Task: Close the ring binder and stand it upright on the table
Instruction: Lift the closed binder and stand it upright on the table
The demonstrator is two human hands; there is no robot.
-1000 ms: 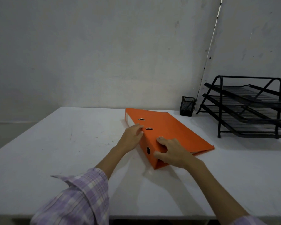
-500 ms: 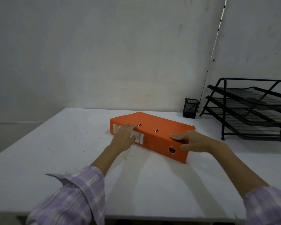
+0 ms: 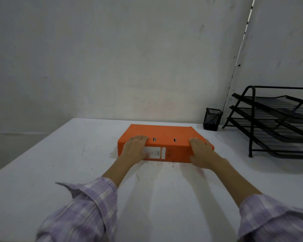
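An orange ring binder (image 3: 164,134) lies flat and closed on the white table (image 3: 42,163), its spine with a white label facing me. My left hand (image 3: 135,149) grips the left end of the spine, fingers over the top cover. My right hand (image 3: 202,153) grips the right end of the spine the same way, covering the finger hole. Two small metal slots show on the cover between my hands.
A black mesh pen cup (image 3: 212,119) stands at the back right by the wall. A black wire three-tier letter tray (image 3: 276,123) fills the right side of the table. The wall runs close behind the binder.
The binder has turned from a diagonal lie until its spine squarely faces me. Both hands have shifted along with it to the two ends of the spine.
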